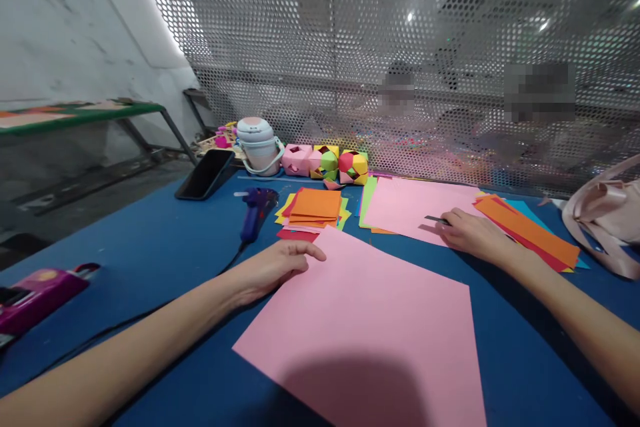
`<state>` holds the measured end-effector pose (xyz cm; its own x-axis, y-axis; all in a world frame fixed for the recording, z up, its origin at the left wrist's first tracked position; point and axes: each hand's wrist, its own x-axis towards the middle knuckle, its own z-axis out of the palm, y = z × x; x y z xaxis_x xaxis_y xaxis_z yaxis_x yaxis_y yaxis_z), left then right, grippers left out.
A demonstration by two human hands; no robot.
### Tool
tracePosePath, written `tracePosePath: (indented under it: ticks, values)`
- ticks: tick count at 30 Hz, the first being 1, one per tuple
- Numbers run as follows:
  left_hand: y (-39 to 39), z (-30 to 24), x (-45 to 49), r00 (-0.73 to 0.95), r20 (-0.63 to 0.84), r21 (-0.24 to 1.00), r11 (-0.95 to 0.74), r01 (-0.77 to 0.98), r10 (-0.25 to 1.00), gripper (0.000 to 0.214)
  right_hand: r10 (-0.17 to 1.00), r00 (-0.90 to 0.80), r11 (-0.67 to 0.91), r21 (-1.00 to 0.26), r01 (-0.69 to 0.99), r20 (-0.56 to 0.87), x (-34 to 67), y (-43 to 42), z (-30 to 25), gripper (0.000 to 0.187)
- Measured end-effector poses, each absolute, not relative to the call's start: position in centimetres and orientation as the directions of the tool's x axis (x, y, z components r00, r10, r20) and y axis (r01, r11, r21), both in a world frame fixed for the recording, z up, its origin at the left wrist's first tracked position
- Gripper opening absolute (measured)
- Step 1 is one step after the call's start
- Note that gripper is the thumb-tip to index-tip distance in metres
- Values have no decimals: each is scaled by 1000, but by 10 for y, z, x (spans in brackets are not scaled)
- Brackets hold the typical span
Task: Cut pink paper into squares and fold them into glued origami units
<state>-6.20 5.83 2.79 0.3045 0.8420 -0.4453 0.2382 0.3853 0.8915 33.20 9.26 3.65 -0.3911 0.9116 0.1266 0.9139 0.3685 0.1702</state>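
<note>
A large pink paper sheet [380, 327] lies on the blue table [150, 247] right in front of me. My left hand [273, 267] rests on its far left corner, fingers curled and pressing the edge down. My right hand [470, 232] lies on a second stack of pink paper [410, 203] farther back, fingers closed round a thin dark tool [436, 219] whose tip sticks out to the left; I cannot make out what the tool is.
A blue glue gun [256, 208] with its cord, small orange paper squares [316, 205], folded paper balls [340, 163], a small white-pink jug [257, 145] and a black phone [206, 173] lie behind. Orange and red sheets [530, 230], a pink bag [607, 213], a magenta tool [35, 290] and perforated metal screen [400, 47] surround them.
</note>
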Motion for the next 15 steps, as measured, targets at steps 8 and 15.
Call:
tracePosePath:
  ticks: [8,15]
  values:
    - [56,22,-59,286,-436,895,376,240,854,35,863,-488,472,139,871,129,307,84,33,30]
    - [56,23,-60,283,-419,899,352,260,863,35,860,-490,462,192,866,144,316,95,27,24]
